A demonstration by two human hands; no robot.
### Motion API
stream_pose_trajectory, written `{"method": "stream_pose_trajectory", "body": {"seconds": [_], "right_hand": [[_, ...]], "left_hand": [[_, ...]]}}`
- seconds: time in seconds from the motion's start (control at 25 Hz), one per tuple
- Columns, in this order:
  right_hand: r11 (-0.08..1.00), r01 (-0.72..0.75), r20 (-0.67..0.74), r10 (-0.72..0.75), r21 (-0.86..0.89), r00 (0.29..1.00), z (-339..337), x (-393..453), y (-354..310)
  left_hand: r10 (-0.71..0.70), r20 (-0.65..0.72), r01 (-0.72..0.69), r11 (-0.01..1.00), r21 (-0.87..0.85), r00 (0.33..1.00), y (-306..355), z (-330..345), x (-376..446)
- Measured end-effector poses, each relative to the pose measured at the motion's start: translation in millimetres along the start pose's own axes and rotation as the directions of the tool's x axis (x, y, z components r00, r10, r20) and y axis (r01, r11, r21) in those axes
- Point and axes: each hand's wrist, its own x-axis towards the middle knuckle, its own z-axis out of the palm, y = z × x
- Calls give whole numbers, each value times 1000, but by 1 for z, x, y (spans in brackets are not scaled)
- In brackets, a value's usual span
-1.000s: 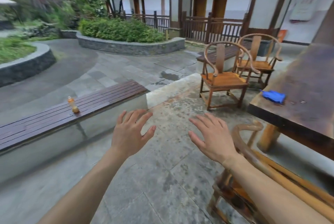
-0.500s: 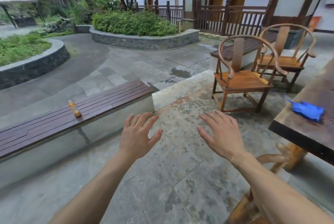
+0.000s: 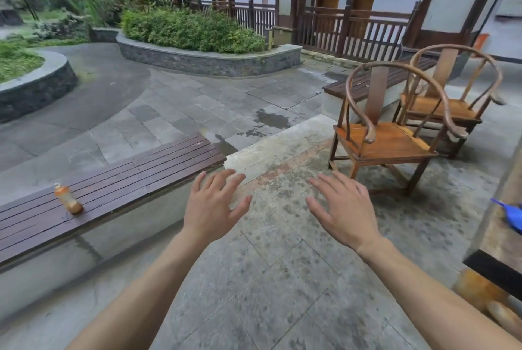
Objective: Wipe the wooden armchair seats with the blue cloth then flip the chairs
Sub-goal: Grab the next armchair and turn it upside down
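While both hands, left hand [image 3: 214, 205] and right hand [image 3: 343, 208], hover spread and empty, the blue cloth [image 3: 512, 217] lies at the tabletop's [image 3: 505, 239] edge; probably soft, light, pinchable anywhere.

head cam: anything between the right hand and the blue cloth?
Nothing. In the head view only bare stone paving separates the right hand from the blue cloth on the wooden table's edge.
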Motion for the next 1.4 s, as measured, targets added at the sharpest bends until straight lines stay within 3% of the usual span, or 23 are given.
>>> {"method": "stream_pose_trajectory", "body": {"seconds": [0.4,0.68,0.96,1.4], "right_hand": [[995,-98,-68,97,-12,993,80,229,40],[995,-90,-71,87,-35,994,145,396,121],[996,-80,-96,77,-32,992,169,577,214],[990,-123,-147,112,-65,983,257,811,275]], "left_hand": [[2,44,-1,1000,-28,999,-137,107,204],[44,1,-44,998,-37,999,-171,213,367],[18,-22,-19,999,-41,1000,-184,304,546],[97,-64,-101,993,-61,993,-282,438,771]]}}
